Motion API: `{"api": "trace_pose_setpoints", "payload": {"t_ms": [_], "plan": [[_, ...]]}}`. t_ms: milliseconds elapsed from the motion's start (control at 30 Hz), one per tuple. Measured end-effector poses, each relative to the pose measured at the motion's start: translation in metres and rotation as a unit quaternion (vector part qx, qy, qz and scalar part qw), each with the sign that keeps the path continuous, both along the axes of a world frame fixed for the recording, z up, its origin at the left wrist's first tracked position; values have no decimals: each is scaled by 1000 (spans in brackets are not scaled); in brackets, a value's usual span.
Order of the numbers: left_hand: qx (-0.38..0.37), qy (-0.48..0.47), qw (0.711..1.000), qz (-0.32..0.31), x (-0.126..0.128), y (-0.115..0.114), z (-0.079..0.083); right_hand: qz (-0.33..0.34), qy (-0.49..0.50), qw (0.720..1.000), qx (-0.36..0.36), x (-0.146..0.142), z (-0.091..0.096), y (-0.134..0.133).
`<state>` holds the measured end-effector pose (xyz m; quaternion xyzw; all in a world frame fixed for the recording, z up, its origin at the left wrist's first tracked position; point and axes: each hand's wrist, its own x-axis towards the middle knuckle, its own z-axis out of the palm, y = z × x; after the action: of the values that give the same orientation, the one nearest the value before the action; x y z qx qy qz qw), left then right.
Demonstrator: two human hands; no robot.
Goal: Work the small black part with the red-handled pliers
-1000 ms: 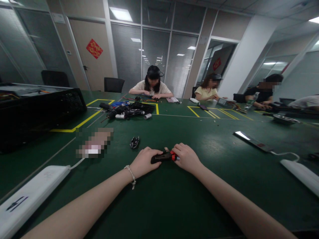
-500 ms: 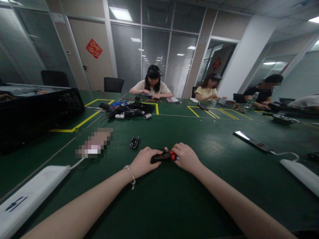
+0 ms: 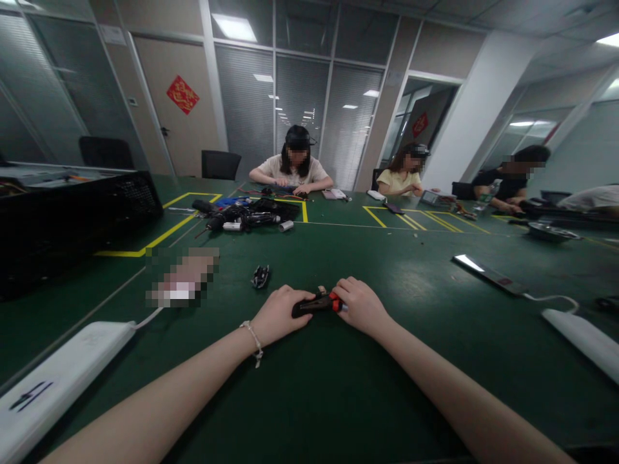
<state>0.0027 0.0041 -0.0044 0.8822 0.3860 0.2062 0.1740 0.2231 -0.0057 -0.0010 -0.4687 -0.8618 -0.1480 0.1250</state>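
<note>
In the middle of the green table, my left hand (image 3: 280,314) is closed on a black elongated part (image 3: 309,307), thumb along its near side. My right hand (image 3: 360,304) is closed around a red-and-black tool (image 3: 335,301) whose end meets the right end of that part. A short silvery bit shows below the right fingers. The exact kind of both things is too dark and small to tell. A small beige piece (image 3: 322,290) shows just behind them. Beyond my left hand lies a small dark open shell (image 3: 261,276) with pale pieces in it.
A black computer case (image 3: 82,225) stands at left. Behind lie a power drill (image 3: 220,219) and a heap of dark parts. White power banks (image 3: 68,386) (image 3: 583,341) lie at both sides, cabled to phones (image 3: 488,274). Several people (image 3: 293,171) sit across the table.
My hands and what they hold stay almost in place. Across the table, the person opposite has shifted their hands slightly.
</note>
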Motion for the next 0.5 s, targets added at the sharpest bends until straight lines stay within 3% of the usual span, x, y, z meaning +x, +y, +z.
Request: {"api": "trace_pose_setpoints", "payload": {"t_ms": [500], "plan": [[-15, 2, 1000, 8, -1, 0, 1, -2, 20, 1000, -6, 1, 0, 0]]}}
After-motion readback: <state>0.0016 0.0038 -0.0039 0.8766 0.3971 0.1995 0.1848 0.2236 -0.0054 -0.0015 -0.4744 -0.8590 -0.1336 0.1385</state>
